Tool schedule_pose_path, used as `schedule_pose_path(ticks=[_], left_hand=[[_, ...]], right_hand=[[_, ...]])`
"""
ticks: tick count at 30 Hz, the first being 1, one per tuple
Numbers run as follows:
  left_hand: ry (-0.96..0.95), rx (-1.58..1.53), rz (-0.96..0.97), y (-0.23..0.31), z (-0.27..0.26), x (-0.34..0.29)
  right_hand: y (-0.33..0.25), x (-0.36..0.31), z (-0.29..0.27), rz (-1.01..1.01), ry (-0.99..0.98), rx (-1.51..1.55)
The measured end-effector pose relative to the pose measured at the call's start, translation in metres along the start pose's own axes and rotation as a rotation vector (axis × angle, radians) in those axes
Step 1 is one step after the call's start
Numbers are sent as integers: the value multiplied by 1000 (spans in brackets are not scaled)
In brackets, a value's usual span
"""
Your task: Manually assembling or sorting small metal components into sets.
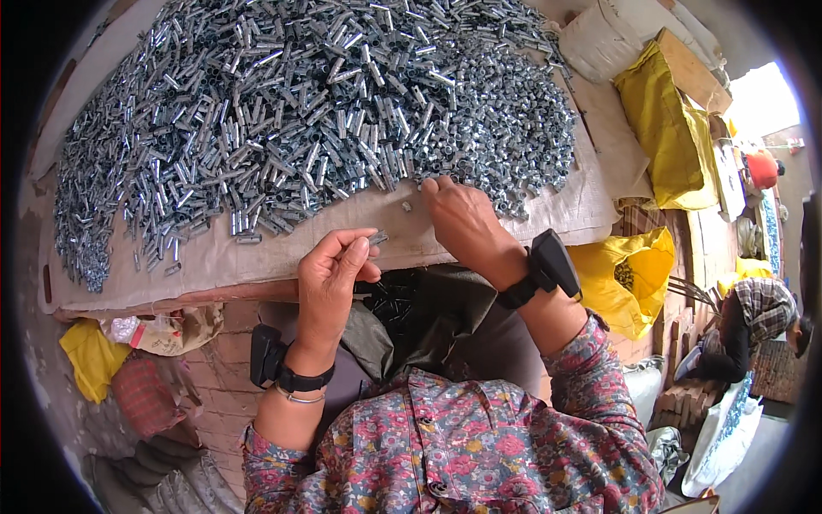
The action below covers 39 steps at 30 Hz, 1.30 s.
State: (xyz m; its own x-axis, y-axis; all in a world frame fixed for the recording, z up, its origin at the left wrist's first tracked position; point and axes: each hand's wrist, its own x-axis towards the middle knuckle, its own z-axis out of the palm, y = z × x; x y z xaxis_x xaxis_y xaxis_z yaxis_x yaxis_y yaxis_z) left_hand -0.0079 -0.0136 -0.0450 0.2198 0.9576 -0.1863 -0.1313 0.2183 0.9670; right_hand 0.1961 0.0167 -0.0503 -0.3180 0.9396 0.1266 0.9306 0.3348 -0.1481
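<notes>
A short shiny metal sleeve (378, 237) is pinched between thumb and fingertips of my left hand (332, 264), just off the table's front edge. My right hand (467, 224) reaches to the near edge of the heap, its fingertips drawn together among the small metal pieces; what they hold, if anything, is hidden. Long bluish-silver metal sleeves (300, 120) cover the left and middle of the table in a thick heap. To the right lies a heap of short ring-like metal pieces (514, 111). One small loose piece (407, 206) rests on the cloth between my hands.
Pale cloth covers the table (591, 201). A dark sheet (428, 317) lies across my lap with thin pieces on it. An open yellow sack (629, 283) stands at right, another yellow bag (668, 128) beyond. Bags (150, 390) sit at lower left. A person (753, 321) bends over at far right.
</notes>
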Motion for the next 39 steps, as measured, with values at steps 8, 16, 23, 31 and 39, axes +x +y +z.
schedule_pose_path(ticks=[8, 16, 23, 31, 39], left_hand=[[1, -164, -114, 6, 1, -12], [-59, -235, -119, 7, 10, -23], [-59, -215, -109, 4, 9, -25], [-152, -99, -51, 2, -1, -23], [-220, -168, -85, -7, -8, -20]], right_hand=[[-10, -10, -35, 214, -149, 576], [-39, -47, -39, 151, 85, 1087], [-40, -49, -37, 162, 117, 1070], [-37, -50, -39, 260, -27, 1233], [-36, -49, -34, 297, -187, 1344]])
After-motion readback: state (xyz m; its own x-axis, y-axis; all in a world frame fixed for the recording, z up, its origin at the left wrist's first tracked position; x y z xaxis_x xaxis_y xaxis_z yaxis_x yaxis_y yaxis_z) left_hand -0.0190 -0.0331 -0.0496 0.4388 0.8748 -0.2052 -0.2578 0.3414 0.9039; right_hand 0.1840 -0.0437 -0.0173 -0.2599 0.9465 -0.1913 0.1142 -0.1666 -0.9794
